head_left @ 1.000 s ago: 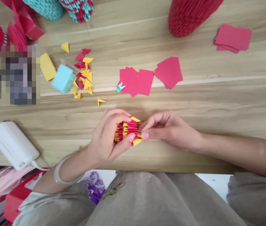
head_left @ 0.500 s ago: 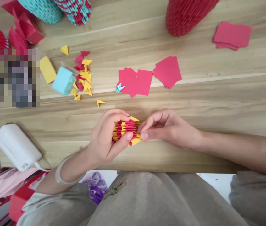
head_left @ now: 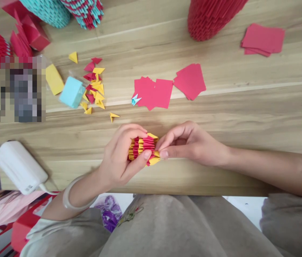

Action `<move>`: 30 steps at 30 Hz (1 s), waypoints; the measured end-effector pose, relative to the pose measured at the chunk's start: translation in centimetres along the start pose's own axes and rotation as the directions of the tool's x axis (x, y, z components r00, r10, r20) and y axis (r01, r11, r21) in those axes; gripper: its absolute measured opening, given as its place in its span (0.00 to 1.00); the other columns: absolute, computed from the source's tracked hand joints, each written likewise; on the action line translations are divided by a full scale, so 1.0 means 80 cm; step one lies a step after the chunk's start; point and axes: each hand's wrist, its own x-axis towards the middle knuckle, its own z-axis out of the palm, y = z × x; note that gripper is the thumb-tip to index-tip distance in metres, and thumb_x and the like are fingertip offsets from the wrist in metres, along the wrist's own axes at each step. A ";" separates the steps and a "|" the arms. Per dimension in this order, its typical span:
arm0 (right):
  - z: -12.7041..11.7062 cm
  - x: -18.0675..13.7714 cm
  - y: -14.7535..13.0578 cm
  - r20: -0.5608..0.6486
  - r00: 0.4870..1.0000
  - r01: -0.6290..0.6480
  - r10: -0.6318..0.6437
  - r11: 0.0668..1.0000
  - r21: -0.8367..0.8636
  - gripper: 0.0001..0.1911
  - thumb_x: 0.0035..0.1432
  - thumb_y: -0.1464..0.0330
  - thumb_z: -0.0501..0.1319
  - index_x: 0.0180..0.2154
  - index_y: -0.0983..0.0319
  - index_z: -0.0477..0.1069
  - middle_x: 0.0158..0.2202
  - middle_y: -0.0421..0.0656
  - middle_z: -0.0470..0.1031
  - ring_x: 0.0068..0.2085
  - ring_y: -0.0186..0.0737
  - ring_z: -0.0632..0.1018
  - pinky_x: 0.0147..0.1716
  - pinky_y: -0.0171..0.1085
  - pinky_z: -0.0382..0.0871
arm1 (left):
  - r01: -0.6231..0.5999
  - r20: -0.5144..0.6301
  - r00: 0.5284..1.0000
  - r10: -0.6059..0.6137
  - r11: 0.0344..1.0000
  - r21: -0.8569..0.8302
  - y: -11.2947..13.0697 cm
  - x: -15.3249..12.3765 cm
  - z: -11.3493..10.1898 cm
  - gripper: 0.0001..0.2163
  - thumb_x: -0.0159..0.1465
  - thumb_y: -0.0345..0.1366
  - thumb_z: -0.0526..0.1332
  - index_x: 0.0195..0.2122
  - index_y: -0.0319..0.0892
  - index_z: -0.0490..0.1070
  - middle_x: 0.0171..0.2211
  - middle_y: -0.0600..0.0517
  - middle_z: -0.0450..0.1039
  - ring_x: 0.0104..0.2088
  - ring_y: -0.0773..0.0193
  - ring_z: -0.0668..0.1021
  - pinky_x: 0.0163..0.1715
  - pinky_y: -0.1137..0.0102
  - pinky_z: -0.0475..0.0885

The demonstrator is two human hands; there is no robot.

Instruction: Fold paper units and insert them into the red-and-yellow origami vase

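Head view. Your left hand [head_left: 119,157] is wrapped around a red-and-yellow paper stack [head_left: 143,148], thumb and fingers clamped on it, just above the surface [head_left: 220,110] near its front edge. Your right hand [head_left: 191,144] pinches a yellow piece [head_left: 154,160] at the stack's lower right end. Behind: loose triangles [head_left: 94,84], a blue block [head_left: 72,91], red squares [head_left: 153,92]. Left: a white charger [head_left: 19,167].

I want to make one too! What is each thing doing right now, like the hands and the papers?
left hand, closed around the red-and-yellow paper model
right hand, fingertips pinched on the model's yellow end
loose triangles, folded, scattered in a heap
red squares, flat, unfolded, overlapping
blue paper block, neatly stacked, untouched
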 end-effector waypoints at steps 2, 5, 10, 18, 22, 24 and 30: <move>-0.001 0.001 -0.003 0.018 1.000 0.019 -0.018 1.000 -0.018 0.10 0.44 0.63 0.71 0.28 0.61 0.77 0.30 0.39 0.80 0.36 0.36 0.80 0.41 0.38 0.75 | 0.018 0.018 1.000 -0.018 1.000 -0.006 0.000 0.001 -0.001 0.09 0.64 0.37 0.57 0.44 0.42 0.65 0.42 0.46 0.72 0.43 0.59 0.75 0.42 0.62 0.73; -0.001 0.002 -0.007 0.037 0.998 0.056 -0.055 0.997 -0.047 0.10 0.45 0.62 0.71 0.28 0.61 0.77 0.30 0.39 0.80 0.36 0.36 0.80 0.42 0.38 0.76 | 0.044 0.046 0.998 -0.044 0.999 -0.015 0.000 0.001 -0.003 0.09 0.64 0.37 0.57 0.44 0.42 0.65 0.41 0.46 0.72 0.42 0.59 0.75 0.41 0.63 0.73; 0.001 0.002 -0.009 0.054 0.995 0.085 -0.081 0.993 -0.084 0.09 0.47 0.63 0.70 0.28 0.63 0.77 0.29 0.40 0.80 0.35 0.36 0.80 0.41 0.38 0.76 | 0.044 0.060 0.997 -0.043 0.999 -0.021 0.002 0.002 -0.004 0.09 0.64 0.36 0.58 0.44 0.41 0.65 0.41 0.46 0.72 0.42 0.59 0.75 0.41 0.63 0.74; -0.006 0.005 -0.003 0.054 0.999 0.004 0.001 0.996 -0.091 0.07 0.47 0.64 0.70 0.29 0.60 0.78 0.28 0.38 0.79 0.31 0.32 0.78 0.35 0.34 0.75 | 0.034 0.076 0.997 -0.034 0.999 0.003 0.000 0.003 -0.006 0.09 0.64 0.37 0.58 0.44 0.42 0.64 0.41 0.46 0.72 0.42 0.59 0.76 0.41 0.63 0.74; -0.005 0.006 -0.003 0.044 0.999 -0.016 0.018 0.998 -0.055 0.08 0.47 0.64 0.70 0.28 0.61 0.77 0.26 0.38 0.78 0.29 0.31 0.77 0.34 0.33 0.74 | 0.022 0.084 0.996 -0.022 1.000 0.002 0.000 0.003 -0.006 0.10 0.63 0.38 0.58 0.44 0.42 0.64 0.41 0.46 0.71 0.42 0.59 0.75 0.41 0.63 0.73; -0.004 0.006 -0.004 0.039 0.999 -0.018 0.020 0.999 -0.050 0.07 0.47 0.64 0.70 0.28 0.61 0.77 0.26 0.38 0.78 0.28 0.30 0.77 0.34 0.33 0.74 | 0.020 0.084 0.996 -0.019 1.000 -0.005 0.000 0.003 -0.006 0.10 0.63 0.37 0.59 0.44 0.42 0.64 0.41 0.46 0.71 0.42 0.60 0.75 0.42 0.64 0.73; -0.002 0.004 -0.001 0.024 1.000 0.011 -0.009 0.998 -0.070 0.08 0.45 0.64 0.71 0.28 0.61 0.77 0.26 0.38 0.78 0.29 0.32 0.77 0.34 0.34 0.74 | 0.009 0.072 0.997 -0.009 1.000 -0.002 0.001 0.003 -0.006 0.11 0.62 0.36 0.60 0.44 0.41 0.65 0.41 0.46 0.72 0.42 0.59 0.75 0.42 0.64 0.73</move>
